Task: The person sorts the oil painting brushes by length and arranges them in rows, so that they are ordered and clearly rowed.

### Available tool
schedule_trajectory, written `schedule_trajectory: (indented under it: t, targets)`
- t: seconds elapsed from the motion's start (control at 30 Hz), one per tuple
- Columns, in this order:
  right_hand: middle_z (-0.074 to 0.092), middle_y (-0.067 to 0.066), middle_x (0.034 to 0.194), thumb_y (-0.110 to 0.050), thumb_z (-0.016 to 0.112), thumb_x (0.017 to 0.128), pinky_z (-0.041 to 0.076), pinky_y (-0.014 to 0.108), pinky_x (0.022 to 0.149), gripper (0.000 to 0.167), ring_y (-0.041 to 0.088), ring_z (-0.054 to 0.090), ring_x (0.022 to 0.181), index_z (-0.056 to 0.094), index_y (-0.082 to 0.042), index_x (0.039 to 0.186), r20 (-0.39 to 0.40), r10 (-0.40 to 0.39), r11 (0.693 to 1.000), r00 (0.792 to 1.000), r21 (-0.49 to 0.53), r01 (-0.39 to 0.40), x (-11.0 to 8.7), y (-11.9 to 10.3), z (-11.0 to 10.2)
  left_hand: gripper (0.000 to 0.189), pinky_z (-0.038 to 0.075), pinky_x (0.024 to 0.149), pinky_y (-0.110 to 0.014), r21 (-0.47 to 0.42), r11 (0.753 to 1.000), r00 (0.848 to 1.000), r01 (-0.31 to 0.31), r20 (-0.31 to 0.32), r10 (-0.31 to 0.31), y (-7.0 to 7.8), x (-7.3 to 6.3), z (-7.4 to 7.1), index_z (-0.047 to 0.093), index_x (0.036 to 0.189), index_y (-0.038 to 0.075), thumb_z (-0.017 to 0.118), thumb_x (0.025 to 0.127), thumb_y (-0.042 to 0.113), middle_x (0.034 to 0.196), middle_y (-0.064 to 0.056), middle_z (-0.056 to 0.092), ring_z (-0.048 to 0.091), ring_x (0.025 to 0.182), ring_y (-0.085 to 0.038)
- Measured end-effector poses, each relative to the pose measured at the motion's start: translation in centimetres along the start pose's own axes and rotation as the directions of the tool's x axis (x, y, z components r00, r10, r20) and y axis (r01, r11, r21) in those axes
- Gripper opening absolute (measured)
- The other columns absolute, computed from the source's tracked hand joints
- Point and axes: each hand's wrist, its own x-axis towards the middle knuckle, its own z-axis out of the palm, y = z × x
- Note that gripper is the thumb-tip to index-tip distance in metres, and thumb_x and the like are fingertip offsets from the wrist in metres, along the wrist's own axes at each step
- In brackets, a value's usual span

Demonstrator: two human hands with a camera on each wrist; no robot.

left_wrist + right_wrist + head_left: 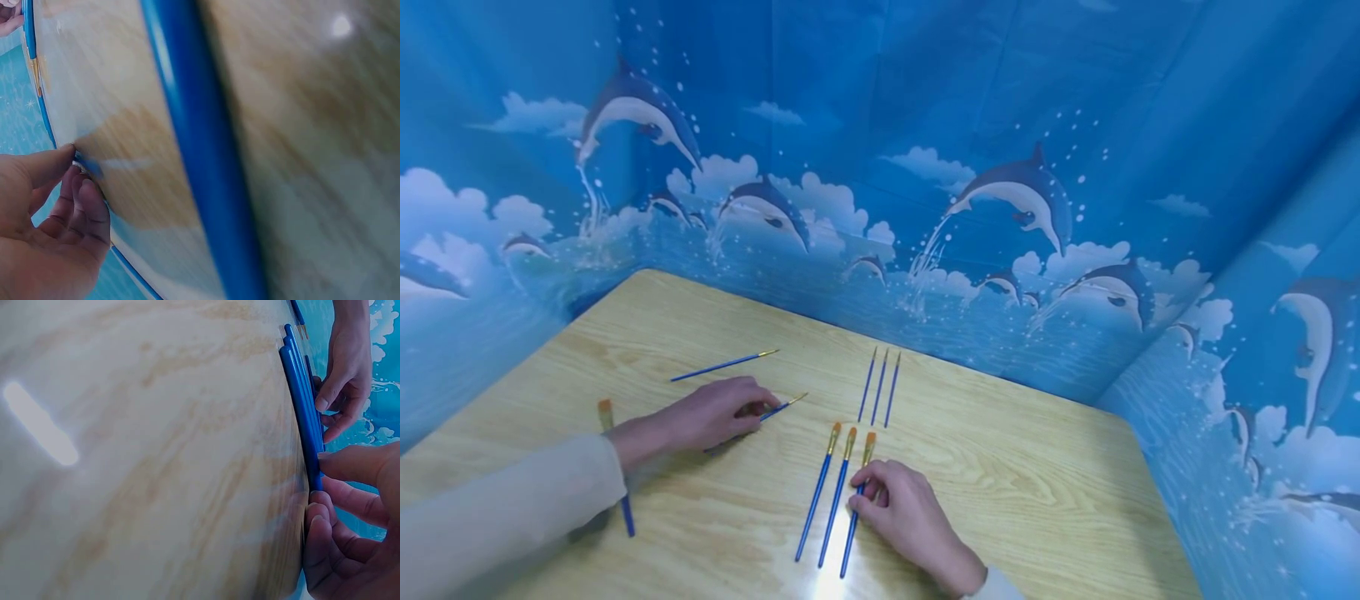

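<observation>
In the head view my left hand is at the left of the table, thumb and fingertips pinching a thin blue paintbrush. Its fine tip points right and away from me, and the hand covers part of the handle. My right hand pinches the rightmost wide paintbrush of a row of three, near its gold ferrule. That brush lies beside two like it, a middle wide brush and a left wide brush, orange bristles facing away. The right wrist view shows the fingers at the blue handles.
Three thin brushes lie side by side farther back. Another thin brush lies beyond my left hand. A wide brush lies partly under my left forearm. Dolphin-printed curtains stand around the wooden table.
</observation>
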Motion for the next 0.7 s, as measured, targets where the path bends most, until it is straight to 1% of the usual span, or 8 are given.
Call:
schedule_trajectory:
  t: [0.17,0.27,0.5,0.6,0.7]
  targets:
    - [0.064,-0.014,0.086,-0.022,0.085,0.094,0.048,0.019,0.065,0.016,-0.002,0.054,0.073,0.078,-0.018,0.108,-0.007,-0.013,1.000,1.000,-0.002,0.013,0.0,0.1,0.1,0.026,0.058,0.086,-0.035,0.040,0.999,1.000,-0.026,0.002,0.026,0.5,0.0,-0.2,0.078,0.126,0.013,0.075,0.101,0.008,0.109,0.004,0.071,0.065,0.099,-0.010]
    - [0.064,-0.014,0.086,-0.022,0.085,0.094,0.048,0.019,0.065,0.016,-0.003,0.054,0.073,0.078,-0.018,0.108,-0.013,-0.022,1.000,1.000,0.000,0.022,0.1,0.2,0.1,0.023,0.059,0.088,-0.038,0.057,0.997,0.999,-0.044,-0.002,0.044,0.4,0.0,-0.2,0.079,0.123,0.015,0.075,0.101,0.007,0.109,0.005,0.071,0.066,0.100,-0.012]
    - [0.064,-0.014,0.086,-0.021,0.085,0.094,0.048,0.019,0.065,0.015,-0.003,0.054,0.072,0.079,-0.017,0.108,-0.016,-0.023,1.000,1.000,0.005,0.023,0.1,0.2,0.1,0.023,0.060,0.094,-0.041,0.054,0.998,1.000,-0.017,0.024,0.016,0.0,0.3,-0.3,0.080,0.117,0.021,0.074,0.101,0.006,0.111,0.008,0.072,0.067,0.105,-0.013]
    - [0.064,-0.014,0.086,-0.022,0.085,0.094,0.048,0.019,0.065,0.015,-0.003,0.054,0.072,0.078,-0.017,0.108,-0.015,-0.022,1.000,1.000,0.006,0.022,0.1,0.2,0.1,0.024,0.060,0.095,-0.043,0.056,0.998,0.999,-0.035,0.031,0.033,-0.2,0.4,-0.4,0.080,0.114,0.022,0.074,0.100,0.004,0.111,0.008,0.073,0.068,0.106,-0.015]
    - [0.064,-0.014,0.086,-0.022,0.085,0.094,0.048,0.019,0.065,0.015,-0.003,0.054,0.072,0.078,-0.018,0.108,-0.014,-0.022,1.000,1.000,0.005,0.022,0.1,0.2,0.1,0.025,0.060,0.096,-0.043,0.066,0.995,0.997,-0.074,0.030,0.072,-0.6,0.4,-0.6,0.080,0.113,0.022,0.074,0.099,0.002,0.110,0.008,0.073,0.069,0.107,-0.017]
